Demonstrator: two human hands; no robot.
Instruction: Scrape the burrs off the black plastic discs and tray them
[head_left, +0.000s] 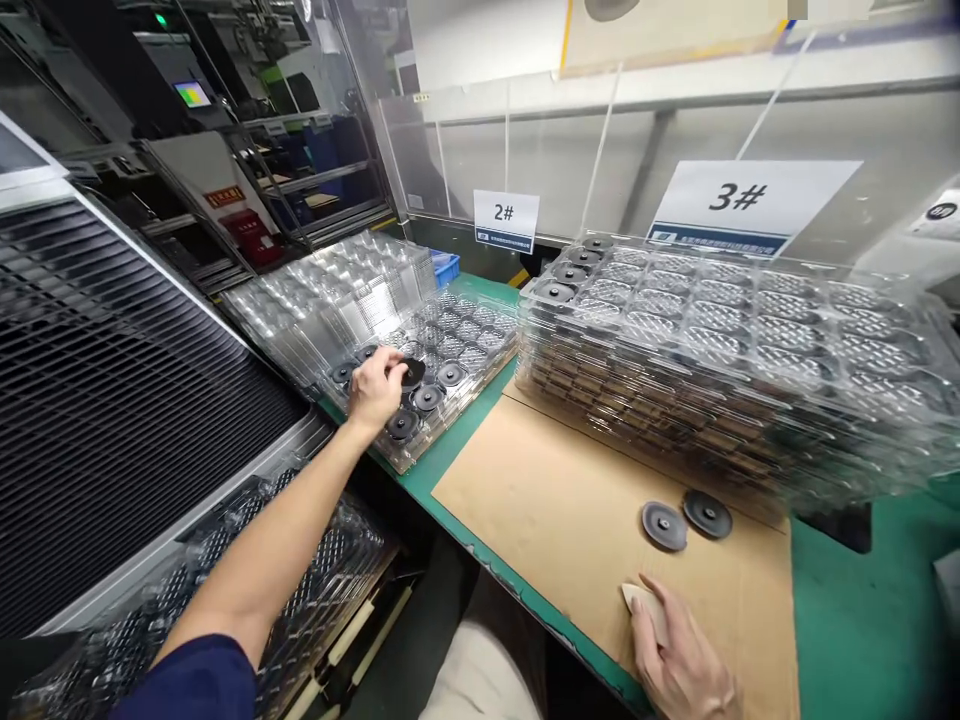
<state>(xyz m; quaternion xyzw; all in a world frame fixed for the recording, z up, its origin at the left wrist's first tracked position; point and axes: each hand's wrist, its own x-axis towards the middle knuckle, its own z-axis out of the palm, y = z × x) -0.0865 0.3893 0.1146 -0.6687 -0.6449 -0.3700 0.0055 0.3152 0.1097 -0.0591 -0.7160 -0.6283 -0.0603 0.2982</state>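
My left hand (377,385) reaches out over a clear plastic tray (469,345) on the left stack, fingers pinched on a black round disc (412,373) above a tray pocket. Several more black discs (429,397) sit in the near pockets of that tray. My right hand (679,655) rests at the near edge of a brown cardboard sheet (570,500), fingers curled around a small pale wedge-shaped tool (646,607). Two grey-black discs (664,525) lie loose on the cardboard just beyond my right hand.
A tall stack of clear trays (750,370) stands at the right under a "3#" sign (750,200). A "2#" sign (506,218) stands behind the left stack. A slatted machine surface (112,400) fills the left. More trays (315,590) lie below the green bench edge.
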